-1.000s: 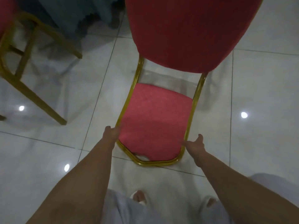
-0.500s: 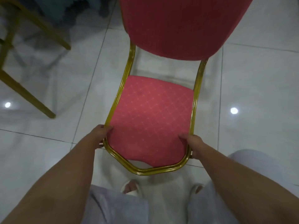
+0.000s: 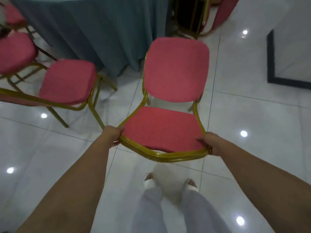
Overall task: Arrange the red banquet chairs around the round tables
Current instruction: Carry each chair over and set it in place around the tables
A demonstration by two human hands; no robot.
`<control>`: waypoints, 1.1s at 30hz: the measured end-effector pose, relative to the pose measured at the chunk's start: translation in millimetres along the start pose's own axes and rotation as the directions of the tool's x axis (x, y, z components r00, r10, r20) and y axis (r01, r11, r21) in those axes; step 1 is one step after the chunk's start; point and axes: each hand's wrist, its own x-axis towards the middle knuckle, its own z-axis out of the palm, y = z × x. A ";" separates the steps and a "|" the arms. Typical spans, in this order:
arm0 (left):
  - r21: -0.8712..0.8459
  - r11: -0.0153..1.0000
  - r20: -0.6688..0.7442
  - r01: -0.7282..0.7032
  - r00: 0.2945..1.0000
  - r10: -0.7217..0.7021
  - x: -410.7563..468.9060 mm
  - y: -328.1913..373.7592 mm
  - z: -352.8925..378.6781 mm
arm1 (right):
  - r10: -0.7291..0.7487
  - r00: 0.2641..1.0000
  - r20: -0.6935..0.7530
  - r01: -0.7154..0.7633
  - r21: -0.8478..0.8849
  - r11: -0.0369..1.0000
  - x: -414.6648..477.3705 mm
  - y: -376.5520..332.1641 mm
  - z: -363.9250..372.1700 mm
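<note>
Both hands are on the red banquet chair [image 3: 175, 71] right now: the left hand [image 3: 111, 136] is wrapped around the gold frame at the backrest's top left corner, thumb over the red padding, and the right hand [image 3: 210, 143] is clamped on the top right corner the same way, fingers curled under the gold tube. The chair sits dead centre, its backrest [image 3: 163, 130] nearest the person and its seat [image 3: 175, 69] pointing to twelve o'clock toward the round table [image 3: 94, 27], which wears a long teal cloth hanging to the floor. The seat's front edge is near the cloth's hem, a strip of tile showing between them (whether the legs are on the floor I cannot tell; they are hidden under the seat). At ten o'clock a second red chair [image 3: 67, 81] stands beside the table, gold legs splayed on the glossy white tile floor [image 3: 252, 115], and further out at nine to ten o'clock a third red seat [image 3: 15, 51] shows, blurred. Up at one o'clock another gold-framed chair [image 3: 202, 15] stands at the table's far side. At six o'clock, the person's pale trousers [image 3: 168, 207] and white slippers [image 3: 149, 180] are planted just behind the chair.
</note>
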 end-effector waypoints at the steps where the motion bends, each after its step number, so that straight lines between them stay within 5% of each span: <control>1: -0.001 1.000 0.017 -0.009 1.000 0.009 -20.3 13.5 -5.4 | -0.017 1.000 -0.009 0.017 -0.013 1.000 -20.2 -11.8 -11.0; 6: -0.086 0.996 0.012 0.004 1.000 -0.003 -92.1 62.6 -9.6 | -0.113 0.989 -0.097 0.120 0.065 0.991 -92.1 -71.8 -64.0; 11: -0.223 0.969 0.048 -0.104 0.992 0.117 -133.2 85.4 4.0 | -0.370 0.920 -0.126 0.378 0.048 0.924 -130.3 -118.4 -76.9; 16: -0.128 0.959 0.086 -0.251 0.961 0.263 -170.8 67.4 17.5 | -0.477 0.878 -0.027 0.476 -0.030 0.879 -151.9 -103.4 -71.7; 23: 0.118 0.980 0.225 -0.159 0.966 0.130 -208.9 50.1 91.7 | -0.522 0.853 -0.007 0.519 -0.100 0.849 -159.5 -48.8 -116.8; 29: 0.219 0.845 0.401 -0.488 0.834 0.378 -245.3 98.6 204.3 | -0.561 0.818 -0.127 0.555 -0.078 0.828 -140.7 -10.3 -213.3; 33: 0.232 0.784 0.502 -0.576 0.761 0.411 -266.3 135.0 261.3 | -0.528 0.819 -0.223 0.539 -0.013 0.842 -135.1 3.2 -271.2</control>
